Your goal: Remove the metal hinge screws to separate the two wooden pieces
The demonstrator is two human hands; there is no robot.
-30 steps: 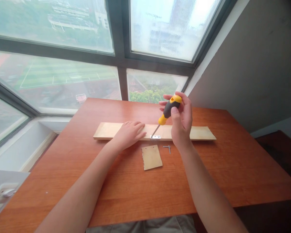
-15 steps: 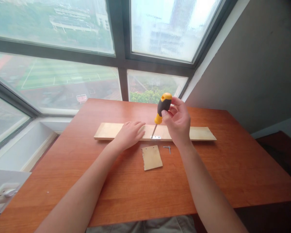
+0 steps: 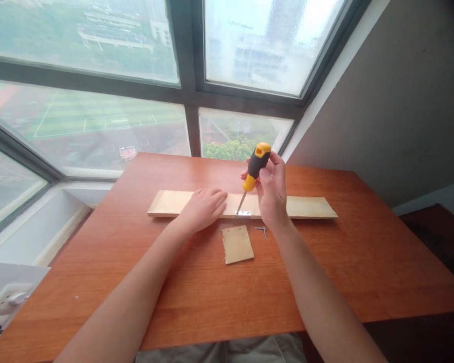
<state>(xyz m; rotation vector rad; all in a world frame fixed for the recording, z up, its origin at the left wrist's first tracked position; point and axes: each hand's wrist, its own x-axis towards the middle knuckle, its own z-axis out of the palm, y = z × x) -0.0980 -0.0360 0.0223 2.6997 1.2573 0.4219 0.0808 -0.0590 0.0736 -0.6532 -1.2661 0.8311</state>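
My right hand [image 3: 273, 194] grips a screwdriver [image 3: 258, 162] with a yellow and black handle. The tool leans to the right, and its tip meets a small metal plate [image 3: 243, 214] at the near edge of a long pale wooden board [image 3: 306, 205]. Flat on that board, left of the plate, rests my left hand [image 3: 204, 207], its fingers stretched out. Closer to me lie a small squarish piece of wood [image 3: 238, 245] with two holes near its top edge and a couple of screws [image 3: 262, 231]. Whether a screw sits under the tip is too small to tell.
All of this lies on a reddish-brown wooden table [image 3: 196, 302]. Windows with a dark frame [image 3: 192, 121] rise behind its far edge. A grey slanted wall [image 3: 371, 116] stands at the right, and a white socket [image 3: 11, 298] is at the lower left.
My right hand has turned around the screwdriver handle, with fingertips now showing on its far left side. The handle has tilted slightly right; the tip and my left hand stay in place.
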